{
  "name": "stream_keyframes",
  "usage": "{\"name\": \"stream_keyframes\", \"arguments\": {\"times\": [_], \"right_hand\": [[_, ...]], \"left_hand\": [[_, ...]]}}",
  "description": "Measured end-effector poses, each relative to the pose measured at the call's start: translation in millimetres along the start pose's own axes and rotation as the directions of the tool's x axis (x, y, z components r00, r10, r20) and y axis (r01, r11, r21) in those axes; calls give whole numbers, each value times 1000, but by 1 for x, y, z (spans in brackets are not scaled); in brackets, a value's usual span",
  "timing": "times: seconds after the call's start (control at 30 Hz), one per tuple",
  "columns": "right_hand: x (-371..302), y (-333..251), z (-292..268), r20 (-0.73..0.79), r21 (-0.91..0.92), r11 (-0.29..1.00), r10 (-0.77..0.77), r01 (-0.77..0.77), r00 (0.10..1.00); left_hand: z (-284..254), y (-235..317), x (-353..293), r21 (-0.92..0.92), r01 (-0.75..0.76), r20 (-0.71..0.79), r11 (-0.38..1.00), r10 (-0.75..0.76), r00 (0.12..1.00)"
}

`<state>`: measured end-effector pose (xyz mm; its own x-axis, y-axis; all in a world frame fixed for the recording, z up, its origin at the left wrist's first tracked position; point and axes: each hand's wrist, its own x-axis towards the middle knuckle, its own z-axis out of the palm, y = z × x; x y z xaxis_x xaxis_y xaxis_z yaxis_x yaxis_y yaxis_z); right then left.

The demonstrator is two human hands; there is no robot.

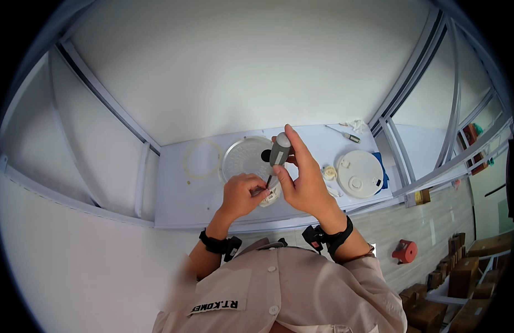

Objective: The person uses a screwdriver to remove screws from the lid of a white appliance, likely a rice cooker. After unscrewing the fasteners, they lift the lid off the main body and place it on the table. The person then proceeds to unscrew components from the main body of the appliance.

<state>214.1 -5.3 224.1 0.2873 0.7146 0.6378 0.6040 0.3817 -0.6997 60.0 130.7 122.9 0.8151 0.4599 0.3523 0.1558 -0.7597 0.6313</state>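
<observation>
My right hand (304, 180) is wrapped round a screwdriver (281, 145) with a grey handle, its shaft pointing down toward my left hand. The fingers of my left hand (243, 195) are pinched together close to the shaft's lower end. What they hold is hidden. Beneath the shaft, between both hands, lies a small white part (271, 198), mostly covered by my fingers. Just beyond my hands a round silvery dish (234, 159) with a shiny rim rests on the white table (176, 191); a black spot shows near its right side, beside the screwdriver handle.
A pale yellow ring (203, 176) lies at the left. To the right are a white round cover (363, 169), a blue thing (383, 173) partly under it, and a small cream-coloured roll (329, 172). A second screwdriver (351, 137) lies at the back right. Metal frames (404, 83) flank the table.
</observation>
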Motion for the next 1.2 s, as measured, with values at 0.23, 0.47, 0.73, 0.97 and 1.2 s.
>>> {"name": "stream_keyframes", "arguments": {"times": [0.23,0.47,0.73,0.97,1.2], "right_hand": [[2,5,-8,-70,14,999,37,-36,997],[0,10,-16,-206,17,1000,-3,7,979],[-4,19,-32,-228,11,1000,-14,17,974],[-6,16,-33,-234,14,1000,4,-1,972],[-6,13,-31,-233,29,999,-7,14,972]], "left_hand": [[-2,3,0,-80,73,-22,994,-75,997],[1,1,-2,-48,4,-43,999,-6,999],[5,-1,-4,80,-70,-17,994,71,997],[3,1,-6,94,-84,50,992,79,996],[-15,1,-11,140,-154,99,978,141,985]]}}
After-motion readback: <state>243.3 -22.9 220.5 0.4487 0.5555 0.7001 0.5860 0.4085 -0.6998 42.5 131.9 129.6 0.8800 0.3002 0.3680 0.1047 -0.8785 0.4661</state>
